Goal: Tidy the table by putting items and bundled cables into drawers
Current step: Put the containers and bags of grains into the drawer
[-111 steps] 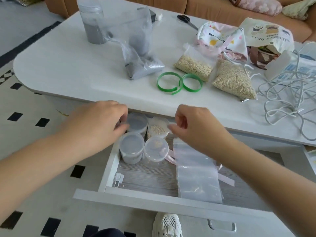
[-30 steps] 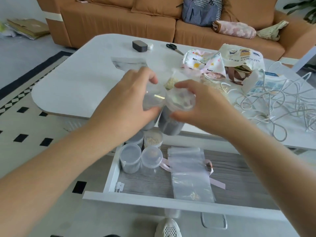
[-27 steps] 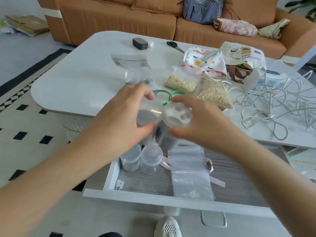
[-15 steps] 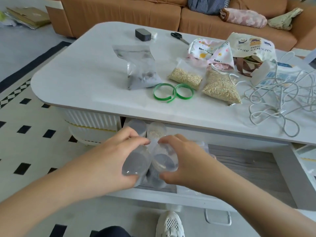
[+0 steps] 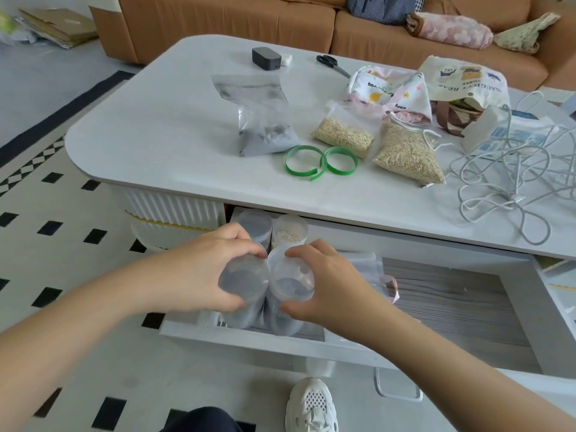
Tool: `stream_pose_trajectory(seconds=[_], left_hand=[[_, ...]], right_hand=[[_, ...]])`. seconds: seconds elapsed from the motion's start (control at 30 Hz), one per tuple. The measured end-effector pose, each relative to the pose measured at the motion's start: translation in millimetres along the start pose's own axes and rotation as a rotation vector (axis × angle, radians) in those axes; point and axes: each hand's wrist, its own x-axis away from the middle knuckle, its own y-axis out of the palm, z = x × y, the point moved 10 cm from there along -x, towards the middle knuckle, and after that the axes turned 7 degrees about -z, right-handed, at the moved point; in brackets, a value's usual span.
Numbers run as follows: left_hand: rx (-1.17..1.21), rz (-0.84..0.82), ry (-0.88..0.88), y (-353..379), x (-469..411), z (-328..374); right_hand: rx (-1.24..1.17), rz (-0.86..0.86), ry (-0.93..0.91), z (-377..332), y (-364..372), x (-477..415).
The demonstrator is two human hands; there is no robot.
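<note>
Your left hand (image 5: 202, 269) is curled round a clear lidded grey-powder jar (image 5: 244, 282), thumb on the near side and fingers over the far rim. Your right hand (image 5: 324, 282) grasps a second jar (image 5: 290, 280) of the same kind in the same way. The two jars touch side by side at the left end of the open drawer (image 5: 452, 300), just behind its front panel. That panel hides their bases, so you cannot tell whether they rest on the drawer floor.

At the drawer's back left corner stand two more lidded tubs, a grey tub (image 5: 254, 221) and a grain tub (image 5: 290, 230), close together. To the right of your right hand, a clear zip bag (image 5: 371, 265) lies flat on the drawer floor, partly hidden under your wrist.

Above the drawer is the white table (image 5: 156, 135). On it, straight behind the drawer's left end, lies a bag of grey powder (image 5: 265, 129), with two green bands (image 5: 318, 160) nearer the drawer. Behind the drawer's middle lie two grain bags (image 5: 405, 154). Above the drawer's right end, loose white cables (image 5: 511, 182) sprawl in a tangle.

A white shoe (image 5: 311, 403) sits on the floor in front of the drawer.
</note>
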Motion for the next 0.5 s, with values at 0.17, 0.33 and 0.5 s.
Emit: stream_pose_trajectory(seconds=[0.17,0.33,0.5], left_hand=[[-0.039,-0.015,-0.007,15.9,-7.1,-8.3],[-0.135,0.019,0.011,31.9,-7.5,-17.3],[-0.211,-0.015,0.034,34.3,-12.2,-17.0]], right_hand=[[0.034,0.006,-0.025,3.5,16.1,2.0],[0.007,-0.037,0.018,17.5,36.0,-2.0],[0.207,-0.099,-0.024,18.1,42.7,-12.6]])
